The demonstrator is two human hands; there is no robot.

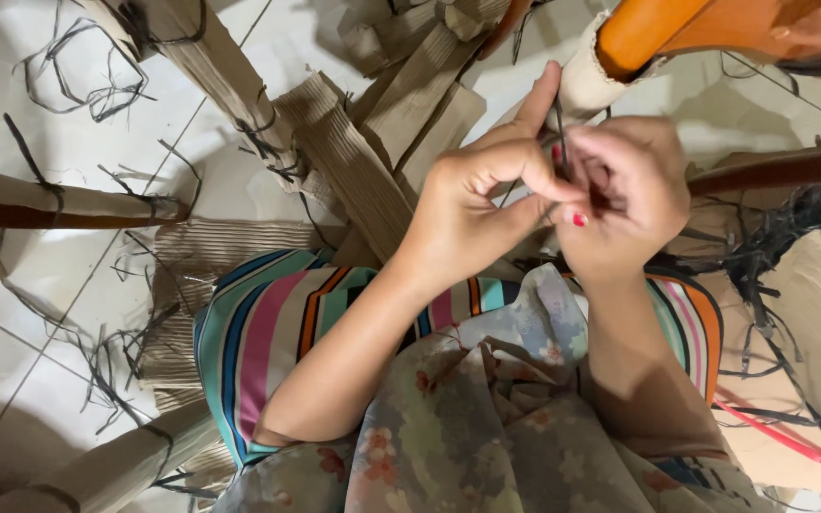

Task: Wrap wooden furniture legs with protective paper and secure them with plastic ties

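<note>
My left hand [486,195] and my right hand [624,190] meet in front of me, fingers pinched together on a thin black strip [560,142] that runs up between them. The strip lies against the cardboard-wrapped end [586,81] of an orange wooden furniture leg [653,28] at the top right. Both hands press close to that wrapped end. My lap below is covered by striped cloth [268,323] and floral fabric [467,427].
Strips of brown corrugated cardboard [353,157] lie on the white tiled floor [68,123]. More cardboard-wrapped legs tied with black strips lie at the left [59,204] and bottom left [116,465]. Loose black strips [791,247] pile at the right over flat cardboard [819,313].
</note>
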